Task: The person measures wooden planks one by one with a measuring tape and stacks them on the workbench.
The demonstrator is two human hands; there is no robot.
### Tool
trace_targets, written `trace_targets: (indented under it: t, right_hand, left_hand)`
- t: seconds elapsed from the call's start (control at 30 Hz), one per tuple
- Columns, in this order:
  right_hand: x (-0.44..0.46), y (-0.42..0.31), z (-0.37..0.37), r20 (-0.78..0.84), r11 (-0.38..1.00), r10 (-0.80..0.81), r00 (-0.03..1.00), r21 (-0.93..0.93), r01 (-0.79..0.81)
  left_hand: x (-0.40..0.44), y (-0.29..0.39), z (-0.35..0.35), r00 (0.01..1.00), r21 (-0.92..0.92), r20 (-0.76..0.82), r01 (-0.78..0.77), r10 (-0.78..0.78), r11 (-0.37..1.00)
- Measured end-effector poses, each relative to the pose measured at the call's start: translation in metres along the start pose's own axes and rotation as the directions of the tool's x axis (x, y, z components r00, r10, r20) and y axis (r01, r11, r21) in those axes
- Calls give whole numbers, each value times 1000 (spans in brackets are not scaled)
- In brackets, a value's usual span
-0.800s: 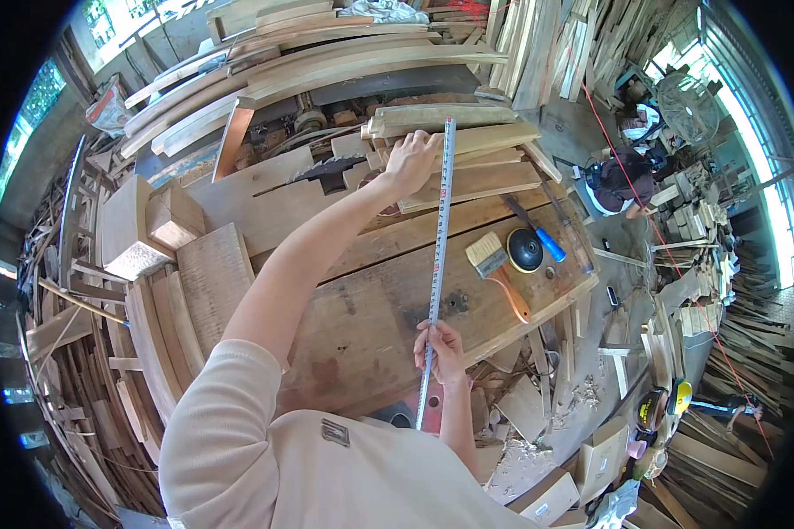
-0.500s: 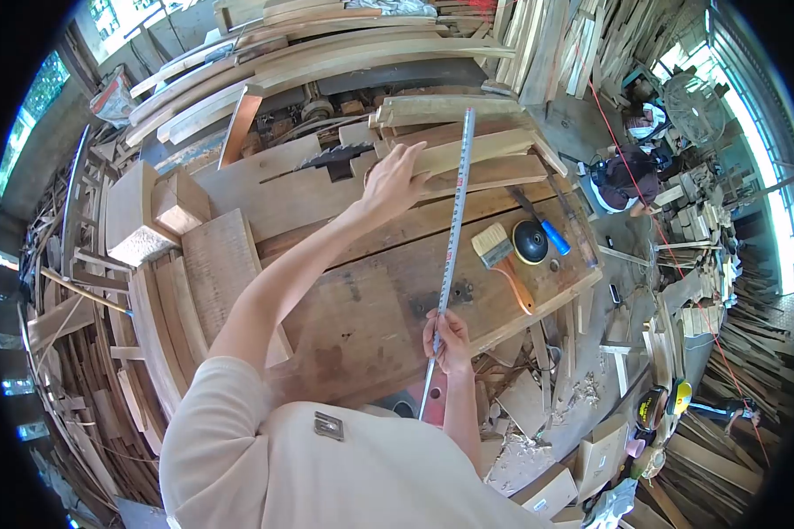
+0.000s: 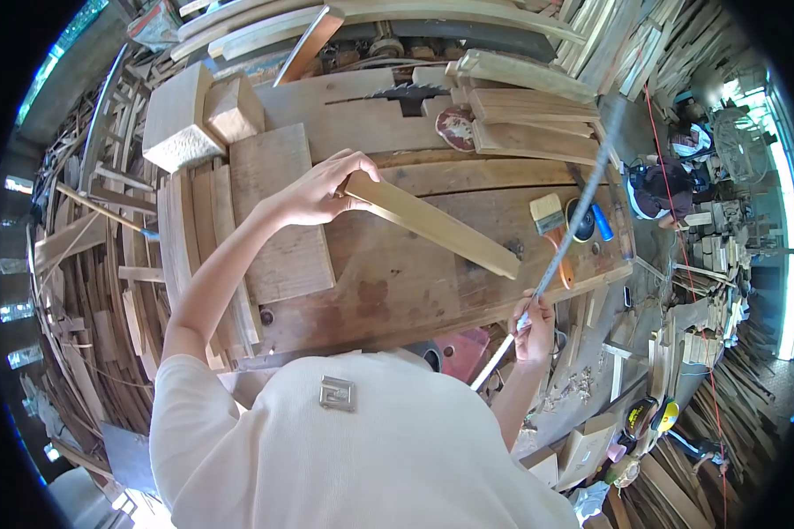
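Right now, your left hand (image 3: 333, 189) grips one end of a pale wooden strip (image 3: 437, 227), thumb on the near side and fingers curled over the far side. The strip slants away to your right over the middle of the surface (image 3: 370, 309); whether its far end touches the wood below, you cannot tell from here. Your right hand (image 3: 535, 328) is closed around a tape measure (image 3: 571, 231), just past the near edge of the surface. The tape slopes up and to the right, its upper part blurred, and its lower part runs down past your fist toward your body. It passes in front of the orange handle of a brush (image 3: 547, 214) and part of a black disc (image 3: 580, 220), with a blue handle (image 3: 602, 223) just beside the disc. Beyond the strip, you have a red-patterned round piece (image 3: 456, 129) next to stacked boards (image 3: 534, 106), and a toothed saw blade (image 3: 408, 92) farther back. A wide flat board (image 3: 273, 176) lies near your left forearm, below two wooden blocks (image 3: 182, 119).
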State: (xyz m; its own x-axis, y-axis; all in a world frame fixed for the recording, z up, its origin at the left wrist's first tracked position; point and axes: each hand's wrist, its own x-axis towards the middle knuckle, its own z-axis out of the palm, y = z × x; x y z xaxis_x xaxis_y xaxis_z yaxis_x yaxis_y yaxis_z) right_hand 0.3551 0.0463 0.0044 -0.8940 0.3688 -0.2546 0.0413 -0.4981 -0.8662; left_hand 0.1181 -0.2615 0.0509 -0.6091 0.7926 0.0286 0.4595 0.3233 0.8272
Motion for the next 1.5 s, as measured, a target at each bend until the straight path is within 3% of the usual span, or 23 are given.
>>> trace_targets:
  t: [0.1, 0.2, 0.33, 0.47, 0.5, 0.53, 0.6, 0.63, 0.73, 1.0, 1.17, 1.3, 1.5]
  right_hand:
    - [-4, -13, -5, -24, 960, 198, 980, -198, -199]
    - [-13, -19, -5, -51, 872, 336, 941, -360, -331]
    - [-24, -29, 4, -98, 708, 433, 896, -578, -405]
    - [-33, -23, 12, -101, 660, 452, 886, -631, -408]
    - [-34, -21, 14, -106, 653, 450, 887, -638, -408]
    - [-35, -18, 15, -110, 654, 451, 886, -634, -412]
    - [-36, -12, 16, -95, 629, 468, 879, -662, -407]
    - [-34, -9, 15, -112, 609, 484, 868, -670, -425]
    - [-34, -4, 19, -114, 592, 495, 861, -681, -431]
    - [-29, 11, 20, -98, 598, 456, 885, -703, -386]
    - [-28, 10, 21, -100, 613, 451, 887, -687, -390]
    - [-25, 9, 25, -103, 596, 443, 891, -708, -378]
    - [-24, 8, 32, -216, 520, 461, 861, -721, -459]
  left_hand:
    - [0, -21, 4, 994, -136, 113, 24, -8, 990]
    - [13, -29, 0, 966, 7, 254, 47, -47, 999]
    - [32, -47, 4, 976, 52, 215, 34, -45, 998]
    - [40, -65, 7, 997, 160, 1, -74, 75, 984]
    - [38, -67, 9, 983, 217, -127, -102, 131, 971]
    - [35, -71, 9, 984, 216, -121, -103, 131, 971]
    - [30, -76, 7, 933, -96, -261, 232, -249, 968]
    - [28, -74, 11, 881, -56, -421, 212, -215, 976]
    - [20, -66, 13, 880, -121, -364, 280, -305, 952]
    - [19, -53, 31, 896, -21, -328, 310, -299, 951]
    - [21, -62, 35, 878, 62, -382, 337, -289, 940]
    - [24, -52, 34, 830, 62, -398, 449, -390, 891]
    - [26, -52, 32, 815, 35, -370, 492, -446, 870]
